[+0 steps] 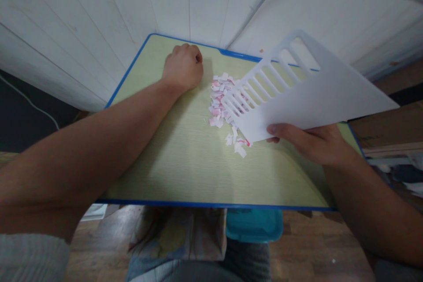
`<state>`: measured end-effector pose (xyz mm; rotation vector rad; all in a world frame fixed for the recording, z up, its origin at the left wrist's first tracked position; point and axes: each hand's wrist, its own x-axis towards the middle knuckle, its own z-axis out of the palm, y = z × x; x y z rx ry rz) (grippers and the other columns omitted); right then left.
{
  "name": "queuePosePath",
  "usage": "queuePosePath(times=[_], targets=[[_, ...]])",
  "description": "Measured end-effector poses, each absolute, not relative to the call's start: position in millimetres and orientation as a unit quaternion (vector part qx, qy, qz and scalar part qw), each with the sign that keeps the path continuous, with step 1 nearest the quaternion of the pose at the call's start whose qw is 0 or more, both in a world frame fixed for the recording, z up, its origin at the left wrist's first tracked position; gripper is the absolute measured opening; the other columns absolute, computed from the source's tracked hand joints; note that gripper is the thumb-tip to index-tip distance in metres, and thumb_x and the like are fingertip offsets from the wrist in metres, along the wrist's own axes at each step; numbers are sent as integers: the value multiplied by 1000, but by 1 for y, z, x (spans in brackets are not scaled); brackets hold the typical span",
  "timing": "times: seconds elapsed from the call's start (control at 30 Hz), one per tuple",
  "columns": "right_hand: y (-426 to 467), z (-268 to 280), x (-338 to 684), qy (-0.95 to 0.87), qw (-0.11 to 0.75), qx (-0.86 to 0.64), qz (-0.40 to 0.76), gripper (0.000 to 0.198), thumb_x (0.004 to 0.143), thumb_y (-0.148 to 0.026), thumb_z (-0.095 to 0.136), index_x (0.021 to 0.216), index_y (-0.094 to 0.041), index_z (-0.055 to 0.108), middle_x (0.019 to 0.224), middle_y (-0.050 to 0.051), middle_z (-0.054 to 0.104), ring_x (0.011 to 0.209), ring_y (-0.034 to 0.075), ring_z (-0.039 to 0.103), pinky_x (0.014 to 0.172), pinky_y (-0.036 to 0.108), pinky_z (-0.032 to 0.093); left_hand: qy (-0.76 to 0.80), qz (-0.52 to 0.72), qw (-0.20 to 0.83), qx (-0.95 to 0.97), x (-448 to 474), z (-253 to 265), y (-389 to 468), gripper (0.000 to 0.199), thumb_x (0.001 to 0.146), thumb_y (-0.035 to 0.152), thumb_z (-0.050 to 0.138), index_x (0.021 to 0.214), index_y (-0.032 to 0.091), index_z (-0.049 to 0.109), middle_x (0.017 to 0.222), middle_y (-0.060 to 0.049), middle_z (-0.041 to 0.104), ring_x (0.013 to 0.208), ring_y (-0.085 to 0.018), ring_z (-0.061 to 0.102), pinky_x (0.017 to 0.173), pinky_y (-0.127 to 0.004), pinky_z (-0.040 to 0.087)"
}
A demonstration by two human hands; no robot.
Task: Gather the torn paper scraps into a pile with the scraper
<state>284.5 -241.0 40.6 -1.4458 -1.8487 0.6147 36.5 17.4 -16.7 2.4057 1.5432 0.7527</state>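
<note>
My right hand (310, 143) grips a stiff white sheet with a row of slots (317, 97) by its near edge, thumb on top. The slots grow longer toward the far end, and the sheet is tilted over the table. Beneath its left end lies a loose pile of torn paper scraps (218, 99), white with pink and red marks; part of the pile shows through the slots. My left hand (184, 67) is closed in a fist on the table, left of the scraps. Whatever may be inside that fist is hidden.
The pale yellow-green table (185, 163) has a blue rim and stands against a white panelled wall (125, 0). A grey cable (261, 6) runs down the wall to the table's back edge. Below the front edge is a turquoise plastic container (254, 227). A cardboard box (390, 128) is at right.
</note>
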Motion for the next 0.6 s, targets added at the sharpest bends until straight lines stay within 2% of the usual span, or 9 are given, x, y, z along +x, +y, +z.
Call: queuePosePath(times=[0.17, 0.3, 0.47, 0.6], targets=[[-243, 44, 282, -736, 320, -535, 265, 24, 101, -26, 82, 79, -32, 74, 77, 2, 79, 71, 30, 74, 80, 50, 64, 521, 243, 96, 813, 36, -15, 17, 26, 110, 10, 56, 115, 24, 77, 139, -12, 76, 133, -33, 62, 121, -56, 53], [-247, 49, 280, -736, 285, -512, 340, 18, 103, -31, 83, 85, -31, 78, 81, 3, 82, 73, 29, 76, 77, 46, 65, 520, 245, 100, 812, 36, -15, 18, 29, 109, 9, 55, 116, 23, 79, 142, -12, 76, 136, -34, 61, 123, -57, 53], [-252, 57, 274, -727, 190, -459, 474, 21, 107, -34, 79, 89, -24, 80, 82, 5, 85, 74, 26, 80, 69, 37, 64, 523, 244, 103, 810, 37, -16, 21, 32, 106, 15, 56, 119, 27, 82, 142, -12, 75, 134, -35, 60, 125, -60, 52], [-255, 57, 268, -733, 158, -412, 517, 20, 109, -30, 75, 92, -21, 80, 83, 4, 84, 76, 22, 80, 73, 32, 64, 516, 254, 104, 811, 36, -19, 24, 31, 104, 22, 56, 115, 32, 83, 137, -9, 75, 133, -36, 58, 126, -62, 50]])
